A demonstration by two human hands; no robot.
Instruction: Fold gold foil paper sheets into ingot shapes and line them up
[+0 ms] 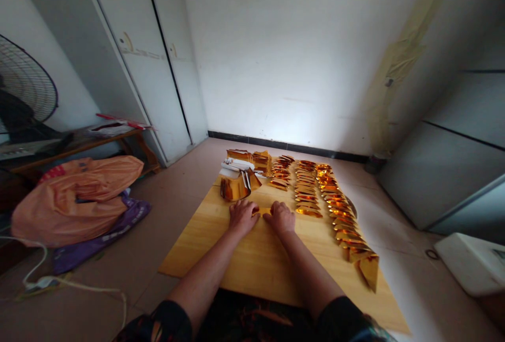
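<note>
The gold foil piece [264, 211] lies between the left hand [242, 217] and the right hand [282, 219], each closed around one end. Bare wooden board [256, 263] extends from both hands toward its near edge; folded foil rows [306, 191] occupy the right hand's outer side, curled sheets [234, 188] beyond the left. The hands conceal the piece's ends.

Looks like a home, this!
Tall cupboard [136, 47], caged fan [31, 81] at left, wooden bench [89, 145], bags [43, 210] on tiled floor [169, 189].
</note>
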